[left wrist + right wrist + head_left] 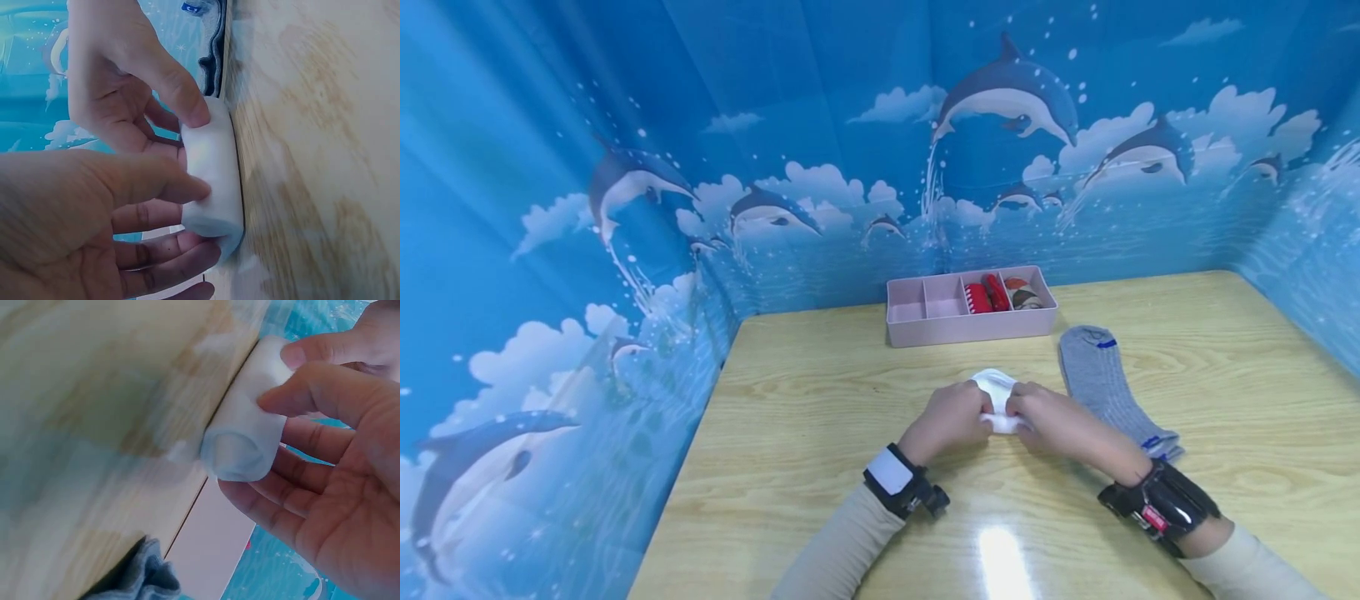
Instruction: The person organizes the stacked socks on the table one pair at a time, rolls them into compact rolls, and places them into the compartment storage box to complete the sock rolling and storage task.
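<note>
The cloth roll [997, 396] is plain white, the socks [1101, 387] ribbed grey with blue bands, the box [973, 328] pale pink, the table [820, 408] yellowish wood-grain, the backdrop [820, 75] blue, dolphin-and-cloud printed.

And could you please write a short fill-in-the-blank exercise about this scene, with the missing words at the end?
1. The person's left grip and right grip both hold a fabric roll coloured ____.
2. The ribbed gray socks carry small accents coloured ____.
3. The pink divided box has ____ compartments in a row.
4. Just left of the patterned roll, the neighbouring compartment holds bundles coloured ____.

Missing words: white; blue; four; red.
</note>
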{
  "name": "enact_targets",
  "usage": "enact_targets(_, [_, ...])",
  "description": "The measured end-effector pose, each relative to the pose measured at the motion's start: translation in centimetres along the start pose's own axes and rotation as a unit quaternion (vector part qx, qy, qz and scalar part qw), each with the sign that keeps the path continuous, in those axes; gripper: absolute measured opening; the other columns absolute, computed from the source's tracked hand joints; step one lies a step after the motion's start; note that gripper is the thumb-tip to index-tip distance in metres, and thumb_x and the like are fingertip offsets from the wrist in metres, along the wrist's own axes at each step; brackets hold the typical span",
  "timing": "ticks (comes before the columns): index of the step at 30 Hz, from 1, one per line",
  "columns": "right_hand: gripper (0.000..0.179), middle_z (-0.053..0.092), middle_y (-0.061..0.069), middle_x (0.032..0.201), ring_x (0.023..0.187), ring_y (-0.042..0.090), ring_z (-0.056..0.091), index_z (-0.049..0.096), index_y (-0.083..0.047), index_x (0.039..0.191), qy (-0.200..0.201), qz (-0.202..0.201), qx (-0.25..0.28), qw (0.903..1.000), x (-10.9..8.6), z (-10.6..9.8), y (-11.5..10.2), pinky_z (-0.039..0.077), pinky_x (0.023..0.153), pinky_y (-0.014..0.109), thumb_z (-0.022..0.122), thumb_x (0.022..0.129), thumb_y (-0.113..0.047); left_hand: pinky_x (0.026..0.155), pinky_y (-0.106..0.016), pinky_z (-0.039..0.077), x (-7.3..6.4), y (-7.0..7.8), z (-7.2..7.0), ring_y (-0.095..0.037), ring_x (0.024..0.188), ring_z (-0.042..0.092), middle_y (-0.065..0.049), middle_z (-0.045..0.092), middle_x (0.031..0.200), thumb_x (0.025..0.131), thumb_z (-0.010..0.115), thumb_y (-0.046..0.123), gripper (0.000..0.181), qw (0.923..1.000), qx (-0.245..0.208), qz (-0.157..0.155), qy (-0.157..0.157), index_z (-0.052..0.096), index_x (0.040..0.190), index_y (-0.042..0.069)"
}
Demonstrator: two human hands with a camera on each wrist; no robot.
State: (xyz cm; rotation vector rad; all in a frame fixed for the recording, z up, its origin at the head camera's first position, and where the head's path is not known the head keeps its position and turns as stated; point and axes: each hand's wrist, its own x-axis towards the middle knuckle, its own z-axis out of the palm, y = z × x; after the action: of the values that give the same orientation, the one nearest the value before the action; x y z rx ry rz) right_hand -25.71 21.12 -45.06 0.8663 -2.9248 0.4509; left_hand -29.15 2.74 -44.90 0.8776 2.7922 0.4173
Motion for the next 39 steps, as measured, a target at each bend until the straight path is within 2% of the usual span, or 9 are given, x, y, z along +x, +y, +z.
enact_targets(3, [0.012, 0.062, 0.006, 0.097, 0.087, 0.018, 0.057, 0.075, -0.006, 0.093, 0.006, 0.001, -0.003, 1.0000, -0.06, 0.07, 0.08, 0.052, 0.072, 0.033, 0.077, 0.081, -0.002, 0.062, -0.019, 0.041, 0.06, -0.03, -0.02, -0.005, 0.072, 0.055, 0.009, 0.066, 0.082, 0.093, 0.070, 0.019, 0.009, 0.9999, -0.005, -0.013, -0.003, 0.079, 0.090, 0.017])
enact_targets(8, [0.017, 0.061, 0.005, 0.093, 0.086, 0.020, 0.056, 0.078, -0.003, 0.100, 0.014, -0.009, -0.004, 0.9999, 0.00, 0.14, 0.26, 0.051, 0.073, 0.035, 0.071, 0.085, 0.001, 0.065, -0.021, 0.044, 0.28, -0.18, -0.16, -0.006, 0.075, 0.060, 0.010, 0.070, 0.085, 0.097, 0.068, 0.024, 0.010, 0.9995, -0.002, -0.030, -0.003, 0.077, 0.100, 0.020])
enact_targets(11, [0.019, 0.066, 0.006, 0.093, 0.087, 0.023, 0.063, 0.074, -0.003, 0.103, 0.015, -0.001, 0.008, 0.9999, 0.17, 0.08, 0.33, 0.054, 0.075, 0.038, 0.070, 0.086, 0.003, 0.064, -0.022, 0.044, 0.41, -0.36, -0.18, -0.008, 0.077, 0.061, 0.008, 0.070, 0.085, 0.097, 0.068, 0.026, 0.009, 0.9996, 0.009, -0.025, 0.005, 0.073, 0.103, 0.021])
enact_targets(16, [0.019, 0.068, 0.003, 0.087, 0.081, 0.021, 0.066, 0.065, -0.012, 0.096, 0.014, 0.019, 0.019, 0.9996, 0.35, -0.06, 0.33, 0.054, 0.070, 0.036, 0.072, 0.085, 0.002, 0.064, -0.022, 0.044, 0.50, -0.54, -0.12, -0.009, 0.079, 0.062, 0.008, 0.069, 0.086, 0.096, 0.069, 0.024, 0.007, 0.9995, 0.014, -0.018, 0.021, 0.071, 0.102, 0.023])
enact_targets(21, [0.015, 0.071, 0.005, 0.089, 0.081, 0.022, 0.069, 0.073, -0.008, 0.095, 0.015, 0.011, 0.017, 0.9997, 0.35, -0.18, 0.24, 0.056, 0.073, 0.037, 0.075, 0.083, 0.000, 0.066, -0.021, 0.044, 0.40, -0.56, 0.03, -0.008, 0.082, 0.062, 0.007, 0.068, 0.091, 0.094, 0.072, 0.022, 0.009, 0.9988, 0.022, -0.015, 0.042, 0.076, 0.102, 0.023])
enact_targets(25, [0.020, 0.071, 0.009, 0.094, 0.081, 0.021, 0.067, 0.074, -0.005, 0.099, -0.005, 0.025, 0.023, 0.9994, 0.28, -0.31, 0.07, 0.056, 0.073, 0.037, 0.081, 0.080, -0.005, 0.064, -0.020, 0.044, 0.32, -0.55, 0.11, -0.007, 0.084, 0.063, 0.007, 0.070, 0.093, 0.092, 0.074, 0.024, 0.009, 0.9975, 0.042, -0.001, 0.057, 0.081, 0.099, 0.024])
enact_targets(30, [0.021, 0.062, 0.008, 0.095, 0.072, 0.014, 0.058, 0.074, -0.006, 0.100, -0.021, 0.059, 0.018, 0.9979, 0.19, -0.33, -0.13, 0.052, 0.063, 0.030, 0.082, 0.081, -0.005, 0.069, -0.018, 0.047, 0.27, -0.28, 0.02, -0.006, 0.088, 0.066, 0.007, 0.074, 0.100, 0.083, 0.083, 0.029, 0.019, 0.9980, 0.049, 0.017, 0.037, 0.080, 0.101, 0.023])
enact_targets(33, [0.022, 0.062, 0.008, 0.094, 0.071, 0.014, 0.057, 0.075, -0.006, 0.099, -0.016, 0.060, 0.017, 0.9979, 0.19, -0.35, -0.18, 0.050, 0.062, 0.029, 0.081, 0.079, -0.002, 0.071, -0.017, 0.048, 0.34, -0.22, 0.13, -0.006, 0.089, 0.066, 0.007, 0.075, 0.102, 0.077, 0.088, 0.024, 0.026, 0.9983, 0.046, 0.023, 0.028, 0.080, 0.102, 0.020])
enact_targets(39, [0.017, 0.066, 0.004, 0.087, 0.069, 0.012, 0.056, 0.075, -0.007, 0.095, -0.015, 0.043, 0.014, 0.9988, 0.13, -0.45, -0.10, 0.047, 0.060, 0.028, 0.077, 0.080, 0.001, 0.072, -0.017, 0.046, 0.32, -0.20, 0.14, -0.005, 0.083, 0.063, 0.009, 0.075, 0.094, 0.081, 0.083, 0.020, 0.019, 0.9995, 0.024, 0.019, 0.011, 0.079, 0.099, 0.019])
